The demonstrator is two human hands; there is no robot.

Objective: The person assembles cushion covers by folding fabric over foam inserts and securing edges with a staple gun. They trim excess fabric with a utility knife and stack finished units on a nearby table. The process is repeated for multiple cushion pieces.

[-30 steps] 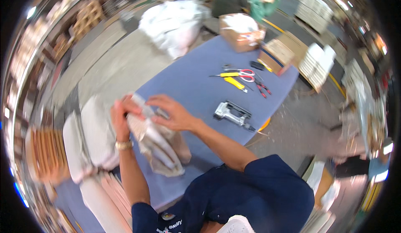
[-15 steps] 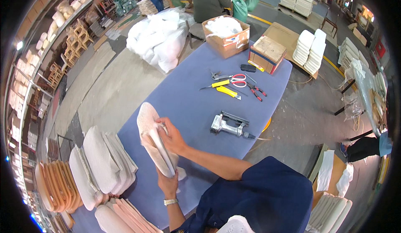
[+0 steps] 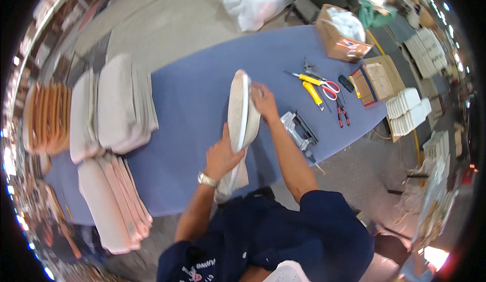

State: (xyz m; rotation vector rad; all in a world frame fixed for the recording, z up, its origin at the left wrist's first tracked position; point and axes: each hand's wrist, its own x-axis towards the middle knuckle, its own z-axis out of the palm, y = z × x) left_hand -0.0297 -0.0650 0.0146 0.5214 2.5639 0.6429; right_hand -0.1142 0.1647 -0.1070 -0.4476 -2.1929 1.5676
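Note:
A beige fabric-covered pad (image 3: 236, 110) with a white strip along its edge stands nearly on end over the blue-covered table, its narrow side toward me. My left hand (image 3: 223, 156) is closed around its lower part, thumb across the edge. Higher up, my right hand (image 3: 264, 102) grips the pad's right side, with its fingertips partly hidden. A beige flap of material hangs at the pad's lower end. To the right of my right forearm lies a silver staple gun (image 3: 299, 133), touched by neither hand.
Stacks of grey pads (image 3: 119, 105), orange-brown pads (image 3: 48, 117) and pinkish pads (image 3: 114, 201) fill the table's left end. Yellow cutters (image 3: 312, 92), red-handled scissors (image 3: 330, 90) and pliers (image 3: 342, 115) lie at right, near a carton of white stuffing (image 3: 338, 41).
My view has swung, so the table now lies more crosswise. The pad has turned more edge-on, and my left hand now grips it higher, with the thumb over the edge.

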